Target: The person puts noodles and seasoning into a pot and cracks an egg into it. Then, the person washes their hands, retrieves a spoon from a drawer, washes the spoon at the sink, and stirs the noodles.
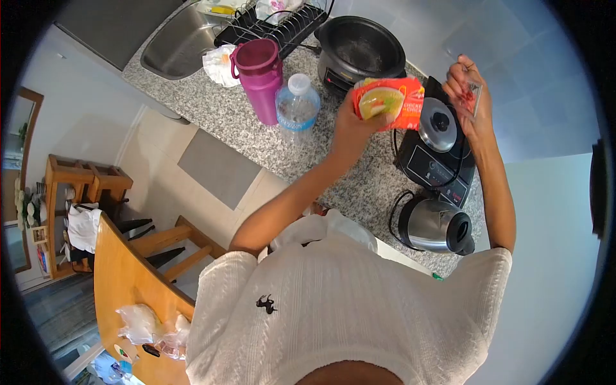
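My left hand [360,126] grips a red and yellow noodle packet [391,104], raised above the granite counter. Over the back of the induction cooktop [430,168], my right hand [467,96] holds a small clear sachet [471,101] with something red in it. A pot with a steel lid [438,128] sits on the cooktop, between and below the hands. Just behind the packet is a black electric pot [360,51]. A clear water bottle [298,108] and a purple jug [259,83] stand to the left of my left hand.
A steel kettle [436,224] with a dark cord stands at the counter's near right. A dish rack [282,29] and a sink [183,45] are at the back left. Crumpled white paper [220,66] lies beside the jug. A wooden table [122,276] is at the lower left.
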`<state>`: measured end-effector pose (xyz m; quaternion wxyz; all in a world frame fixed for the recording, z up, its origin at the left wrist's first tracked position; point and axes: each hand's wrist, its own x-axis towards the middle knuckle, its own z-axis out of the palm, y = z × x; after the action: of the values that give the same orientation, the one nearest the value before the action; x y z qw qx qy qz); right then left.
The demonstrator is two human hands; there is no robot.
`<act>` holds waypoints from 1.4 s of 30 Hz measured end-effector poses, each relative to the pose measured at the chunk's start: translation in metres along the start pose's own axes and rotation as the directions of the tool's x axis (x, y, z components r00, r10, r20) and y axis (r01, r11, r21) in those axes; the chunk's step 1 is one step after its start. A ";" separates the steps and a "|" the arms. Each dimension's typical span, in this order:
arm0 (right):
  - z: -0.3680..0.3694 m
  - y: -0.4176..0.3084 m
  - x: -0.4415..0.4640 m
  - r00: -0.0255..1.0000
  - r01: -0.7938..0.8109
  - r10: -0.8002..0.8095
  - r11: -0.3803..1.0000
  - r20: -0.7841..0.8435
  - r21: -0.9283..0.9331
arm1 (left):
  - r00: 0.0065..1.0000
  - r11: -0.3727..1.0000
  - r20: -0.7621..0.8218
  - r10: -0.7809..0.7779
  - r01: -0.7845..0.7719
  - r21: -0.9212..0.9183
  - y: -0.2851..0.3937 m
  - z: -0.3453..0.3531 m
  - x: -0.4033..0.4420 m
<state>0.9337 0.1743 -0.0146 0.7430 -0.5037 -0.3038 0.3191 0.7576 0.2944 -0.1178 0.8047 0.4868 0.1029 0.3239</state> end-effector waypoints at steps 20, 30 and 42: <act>-0.019 0.044 0.095 0.829 0.457 -0.263 -0.190 0.493 -0.869 | 0.914 0.809 0.117 -0.388 0.277 0.518 0.041 0.014 0.186; -0.015 0.059 0.114 0.903 0.348 -0.279 0.030 0.326 -0.937 | 0.992 0.524 -0.123 -0.024 0.118 0.843 0.013 -0.013 0.204; -0.003 0.065 0.137 0.854 0.427 -0.320 -0.021 0.410 -0.904 | 0.933 0.438 0.140 0.330 -0.283 0.853 -0.002 -0.010 0.223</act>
<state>1.0082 0.2984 -0.0590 0.2584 -0.7501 -0.5882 -0.1568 0.9251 0.4396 -0.0917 0.3786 0.8246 0.1794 0.3802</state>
